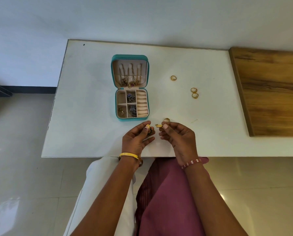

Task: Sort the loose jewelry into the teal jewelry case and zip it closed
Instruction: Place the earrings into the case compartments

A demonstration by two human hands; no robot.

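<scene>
From the head view, the teal jewelry case (130,87) lies open on the white table (91,133), necklaces hung in its lid, earrings in three small compartments, the ring rolls bare. Just before it, the left hand (138,138) pinches a gold-and-dark earring (149,129) while the right hand (178,137) pinches a small gold piece (158,125). Such tiny parts could slip from the fingertips and roll off the near table edge, I judge. One gold ring (166,119) sits just beyond the right hand; three more rings (194,92) lie well apart toward the wooden board (270,91). Nothing blocks the case.
</scene>
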